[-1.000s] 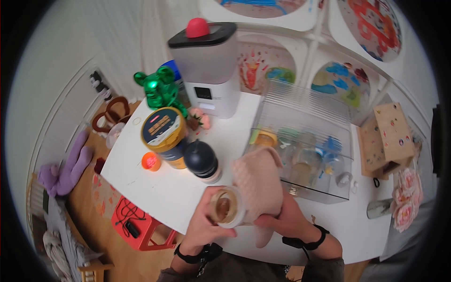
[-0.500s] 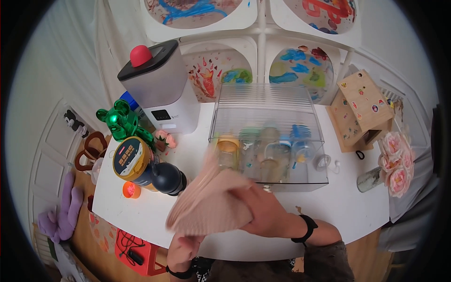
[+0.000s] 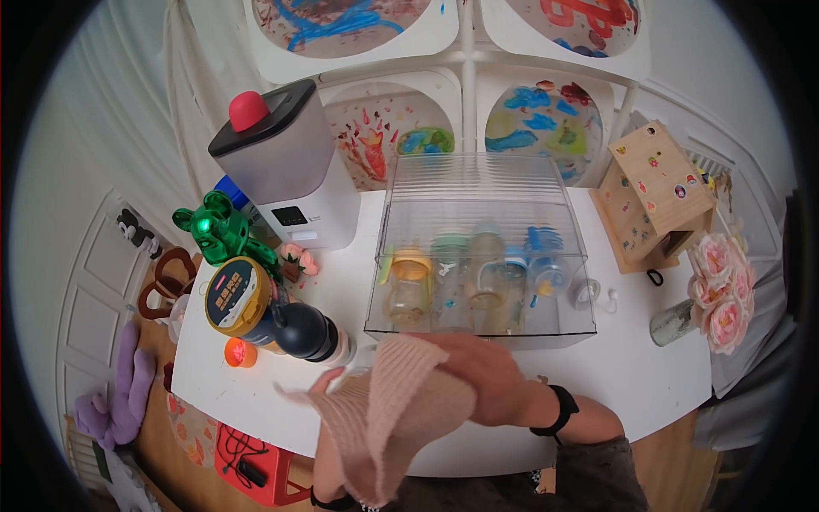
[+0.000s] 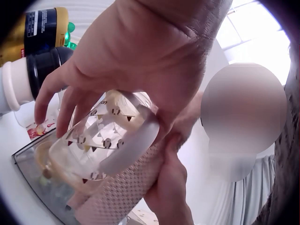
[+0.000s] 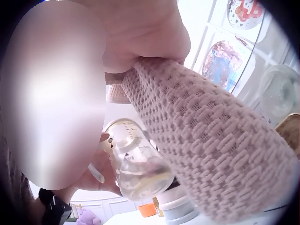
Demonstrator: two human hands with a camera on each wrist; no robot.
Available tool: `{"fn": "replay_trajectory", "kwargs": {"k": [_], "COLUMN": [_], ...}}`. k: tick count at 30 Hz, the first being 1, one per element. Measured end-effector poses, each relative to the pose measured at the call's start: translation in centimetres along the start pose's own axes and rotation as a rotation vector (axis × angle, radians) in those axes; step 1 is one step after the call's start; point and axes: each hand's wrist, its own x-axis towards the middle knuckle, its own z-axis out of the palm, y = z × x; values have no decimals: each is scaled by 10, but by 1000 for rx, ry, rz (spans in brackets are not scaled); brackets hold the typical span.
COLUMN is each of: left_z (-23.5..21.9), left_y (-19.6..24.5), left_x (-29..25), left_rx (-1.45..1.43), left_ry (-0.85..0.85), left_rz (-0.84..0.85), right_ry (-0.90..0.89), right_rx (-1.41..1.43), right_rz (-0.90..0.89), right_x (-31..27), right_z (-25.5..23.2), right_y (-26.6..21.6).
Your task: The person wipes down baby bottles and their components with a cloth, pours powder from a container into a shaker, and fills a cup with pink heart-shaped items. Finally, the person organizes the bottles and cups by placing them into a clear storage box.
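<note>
My left hand (image 4: pixel 136 56) holds a clear baby bottle (image 4: pixel 89 145) with small printed figures, its fingers curled round the wall; the wide mouth looks uncapped. A pink waffle-textured cloth (image 3: pixel 401 401) hangs from my right hand (image 3: pixel 490 375), which pinches it and covers most of the left hand in the head view. In the right wrist view the cloth (image 5: pixel 206 136) fills the near side, with the bottle (image 5: pixel 140 173) behind it. Left of the hands, a black-topped bottle (image 3: pixel 303 328) leans toward a yellow-lidded tub (image 3: pixel 235 294) in the head view.
A clear storage box (image 3: pixel 478 205) with several bottles stands behind the hands. To the left are a white dispenser (image 3: pixel 316 205), a green bear figure (image 3: pixel 213 226) and an orange cup (image 3: pixel 241 352). A wooden house (image 3: pixel 661 183) and pink flowers (image 3: pixel 721 290) are at the right.
The cloth has come over in front of the left hand and bottle, then shifted a little right and lower, with its folds changed. The head view has turned, moving the table items left.
</note>
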Motion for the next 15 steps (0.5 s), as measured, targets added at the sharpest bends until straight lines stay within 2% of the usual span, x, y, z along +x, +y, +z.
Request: {"fn": "replay_trajectory", "kwargs": {"k": [2, 4, 5, 6, 7, 9, 10, 12, 15], "left_z": [8, 9, 12, 13, 14, 17, 16, 15, 7], "left_y": [2, 1, -2, -5, -4, 2, 5, 11, 14], "left_x": [-2, 1, 1, 3, 3, 3, 4, 8, 8], "left_rx": [144, 304, 393, 526, 525, 321, 321, 387, 301], "left_ry": [-86, -171, -200, -213, -216, -176, -176, -97, -168], "left_rz": [27, 74, 153, 324, 324, 179, 177, 294, 235], "right_ry": [-124, -169, -219, -235, -234, -248, -249, -251, -223], "right_rx": [-84, -95, -106, -108, -108, -109, -107, -135, -207], "right_rz": [-66, -78, -95, -78, -75, -122, -121, -131, -107], "right_x": [2, -5, -7, -6, -7, -9, -9, -9, -12], "right_z": [10, 25, 30, 30, 31, 34, 33, 30, 26], "right_y": [-5, -4, -3, -3, -1, 5, 5, 6, 0]}}
